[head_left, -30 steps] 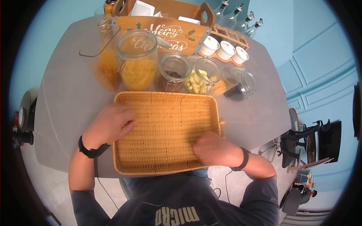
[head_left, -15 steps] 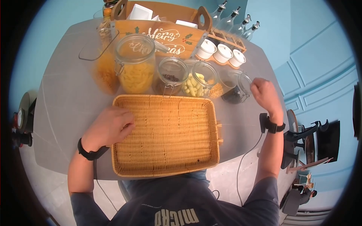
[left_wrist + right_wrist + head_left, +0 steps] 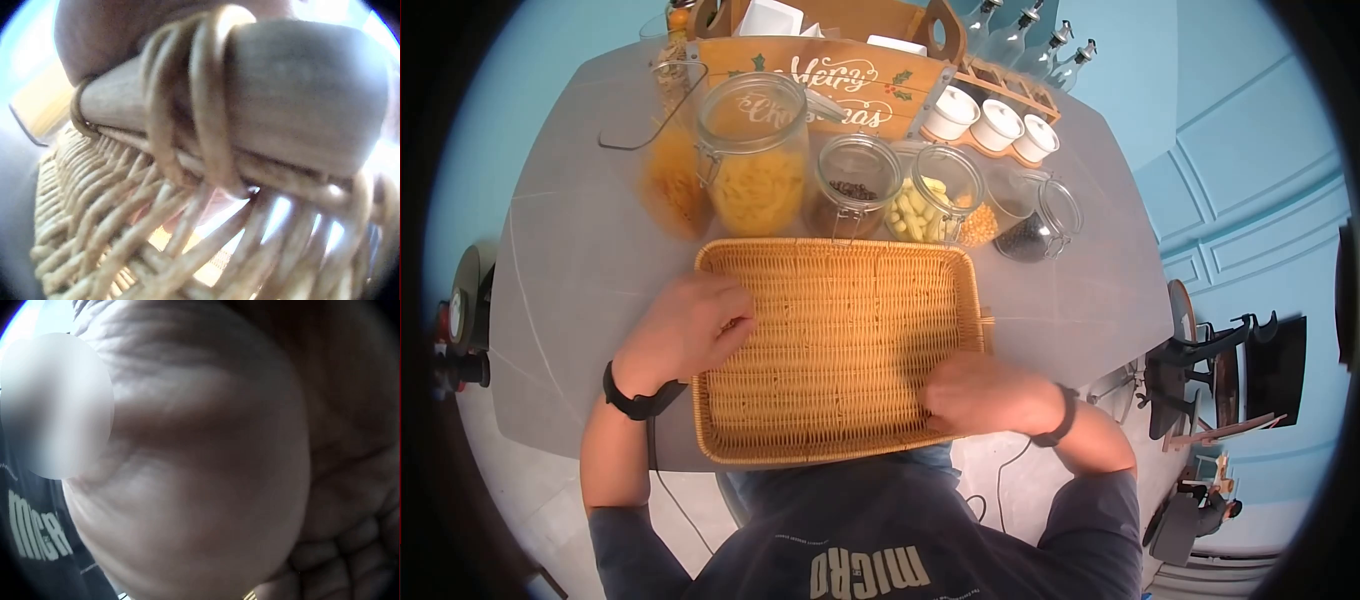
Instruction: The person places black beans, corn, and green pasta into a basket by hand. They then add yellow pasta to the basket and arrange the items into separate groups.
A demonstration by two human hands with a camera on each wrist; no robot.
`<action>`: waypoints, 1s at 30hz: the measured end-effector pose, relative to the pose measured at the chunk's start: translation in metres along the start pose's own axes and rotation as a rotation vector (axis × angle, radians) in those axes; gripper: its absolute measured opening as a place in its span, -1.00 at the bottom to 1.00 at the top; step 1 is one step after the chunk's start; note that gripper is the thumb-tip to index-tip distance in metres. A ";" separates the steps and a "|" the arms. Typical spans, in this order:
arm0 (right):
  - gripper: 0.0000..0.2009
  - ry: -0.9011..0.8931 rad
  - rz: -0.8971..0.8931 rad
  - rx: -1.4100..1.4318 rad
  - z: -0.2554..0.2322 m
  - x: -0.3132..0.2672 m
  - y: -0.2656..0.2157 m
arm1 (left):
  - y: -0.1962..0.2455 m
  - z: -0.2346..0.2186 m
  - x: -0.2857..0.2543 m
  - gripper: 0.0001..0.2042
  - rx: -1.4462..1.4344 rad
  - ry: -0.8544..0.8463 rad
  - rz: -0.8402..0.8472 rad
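Observation:
A rectangular wicker basket (image 3: 840, 330) lies at the table's near edge, its woven floor bare where it shows. My left hand (image 3: 685, 330) grips its left side, fingers bent over the rim. In the left wrist view, the basket's wooden handle (image 3: 300, 94) has wicker loops round it, with part of the hand behind. My right hand (image 3: 990, 390) is above the basket's right side, knuckles over the inside, and hides part of that rim. The right wrist view shows mostly my right palm (image 3: 206, 469) and folded fingers; nothing shows in their grasp.
Behind the basket stand clip-top jars: a tall pasta jar (image 3: 755, 170), a dark-filled jar (image 3: 855, 190), a jar of pale yellow pieces (image 3: 925, 205), and a tilted black-filled jar (image 3: 1035, 230). Farther back are a wooden Christmas crate (image 3: 830, 90), white lidded pots (image 3: 1000, 127) and glass bottles (image 3: 1010, 45).
Half a second ago my right hand was out beside the black-filled jar; now it is back over the basket's right side, as one second ago. My left hand stays at the left rim.

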State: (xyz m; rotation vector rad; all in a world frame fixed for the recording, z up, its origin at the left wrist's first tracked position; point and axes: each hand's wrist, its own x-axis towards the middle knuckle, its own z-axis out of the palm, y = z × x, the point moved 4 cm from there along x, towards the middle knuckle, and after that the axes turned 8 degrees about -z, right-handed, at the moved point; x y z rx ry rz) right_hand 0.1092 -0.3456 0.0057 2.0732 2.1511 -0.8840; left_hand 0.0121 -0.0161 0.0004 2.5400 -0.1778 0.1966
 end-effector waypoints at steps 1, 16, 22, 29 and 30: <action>-0.87 -0.014 -0.004 -0.015 0.004 0.005 -0.004 | 0.000 -0.001 0.000 -0.86 0.004 0.008 0.000; -0.80 0.417 0.373 -0.076 -0.061 -0.036 0.040 | 0.000 0.000 0.000 -0.87 0.030 -0.025 -0.021; -0.77 0.928 0.931 -0.214 -0.119 -0.127 0.122 | 0.006 -0.004 0.003 -0.88 0.039 -0.022 -0.048; -0.75 1.125 0.815 -0.202 -0.089 -0.128 0.126 | 0.014 -0.005 0.007 -0.91 0.050 0.002 -0.071; -0.75 1.089 0.827 -0.196 -0.082 -0.123 0.122 | 0.013 -0.004 0.008 -0.92 0.052 -0.002 -0.075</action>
